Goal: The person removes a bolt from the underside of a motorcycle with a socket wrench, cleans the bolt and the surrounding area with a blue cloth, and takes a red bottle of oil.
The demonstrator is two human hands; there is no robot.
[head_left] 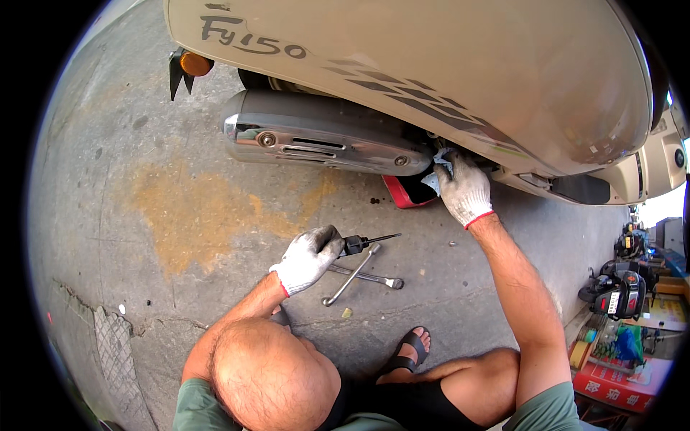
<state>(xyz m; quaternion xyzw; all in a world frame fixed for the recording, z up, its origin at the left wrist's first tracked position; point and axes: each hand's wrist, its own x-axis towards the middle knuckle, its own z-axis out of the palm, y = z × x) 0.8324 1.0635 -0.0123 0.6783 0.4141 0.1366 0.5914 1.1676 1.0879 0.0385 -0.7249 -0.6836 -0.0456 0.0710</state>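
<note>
My left hand [310,258], in a white knit glove with a red cuff, is closed round the black handle of a screwdriver [381,238]. Its thin dark shaft points right, above the floor. At the underside of the beige scooter [496,65], my gloved right hand [463,188] pinches a crumpled pale blue wipe [432,182], just past the right end of the silver muffler [323,133]. Some of the fingertips there are hidden by the wipe and the bodywork. Below that hand, partly under the muffler, sits a red container [404,195] with a dark inside.
Two metal wrenches [351,276] lie crossed on the concrete floor [215,287] near my left hand. Dark drops [374,201] spot the floor beside the container, and a yellowish stain [187,215] spreads at left. Parked motorbikes [618,287] and assorted goods stand at far right.
</note>
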